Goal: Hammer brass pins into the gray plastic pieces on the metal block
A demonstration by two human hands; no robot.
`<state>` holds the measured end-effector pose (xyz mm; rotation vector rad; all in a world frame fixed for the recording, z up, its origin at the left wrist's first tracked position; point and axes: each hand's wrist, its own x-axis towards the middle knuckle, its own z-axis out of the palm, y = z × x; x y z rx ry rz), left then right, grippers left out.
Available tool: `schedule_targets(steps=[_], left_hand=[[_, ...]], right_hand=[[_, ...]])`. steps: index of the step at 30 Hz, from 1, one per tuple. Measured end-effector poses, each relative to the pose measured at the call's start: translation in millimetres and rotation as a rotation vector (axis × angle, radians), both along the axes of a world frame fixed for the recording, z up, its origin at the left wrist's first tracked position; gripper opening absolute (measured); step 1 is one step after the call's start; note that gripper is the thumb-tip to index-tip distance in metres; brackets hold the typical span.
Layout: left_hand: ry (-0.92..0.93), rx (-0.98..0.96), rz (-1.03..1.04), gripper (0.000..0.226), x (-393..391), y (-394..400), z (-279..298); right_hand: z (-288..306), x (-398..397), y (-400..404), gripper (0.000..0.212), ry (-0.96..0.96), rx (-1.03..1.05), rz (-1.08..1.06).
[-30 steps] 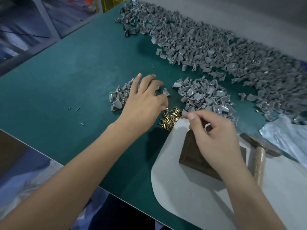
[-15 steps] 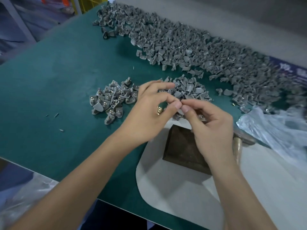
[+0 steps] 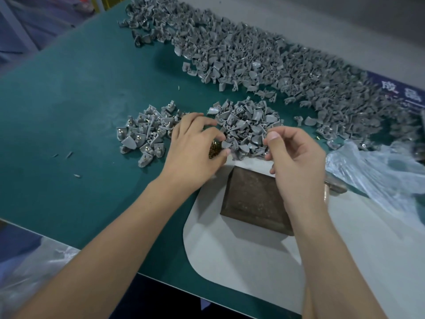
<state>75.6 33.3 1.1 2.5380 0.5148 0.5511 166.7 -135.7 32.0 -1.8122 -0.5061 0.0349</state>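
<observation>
- A small pile of pinned pieces [image 3: 145,132] lies at the block's [image 3: 254,199] 10 o'clock; the unpinned pile [image 3: 246,125] at 12 and the long heap [image 3: 264,61] beyond suggest most work remains.
- The block top is bare; the hammer [image 3: 334,187] lies at its 3 o'clock, unheld.
- Left hand [image 3: 195,148] grip: fingers curled over the pins [image 3: 213,149], pinching one gray piece [image 3: 225,145].
- Right hand [image 3: 296,157] grip: fingers curled at the unpinned pile's edge; what they hold I cannot tell.

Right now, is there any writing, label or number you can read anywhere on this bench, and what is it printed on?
"成品": two large white characters on the dark blue sign at the table's far right edge; blurred, so this reading is tentative.
Smaller white line under those characters: too blurred to read.
Nothing readable on the metal block, the plastic bag or the gray pieces.
</observation>
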Motion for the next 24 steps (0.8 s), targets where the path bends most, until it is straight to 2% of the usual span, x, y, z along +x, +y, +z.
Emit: schedule_targets(steps=[4,7,15,19,24], left_hand=[[-0.237,-0.049,-0.008,0.023,-8.3,0.5,-0.1],[-0.327,-0.247,-0.021,0.024,-14.9,-3.8,2.1],[-0.376,-0.414,-0.102,0.027,-19.4,-21.6,4.7],[-0.416,-0.377,-0.125,0.017,-18.4,-23.3,4.2],[-0.414,-0.375,-0.164,0.025,-16.8,-22.1,2.1]], right_hand=[[1.6,-1.7,0.4,0.01,0.007,-0.035,0.024],[2.9,-4.4,1.4,0.012,-0.012,-0.074,0.059],[4.7,-7.1,2.5,0.011,-0.071,-0.095,0.116],[4.7,-7.4,1.8,0.011,-0.077,-0.085,0.14],[3.4,-9.1,2.2,0.009,-0.084,-0.077,0.2]])
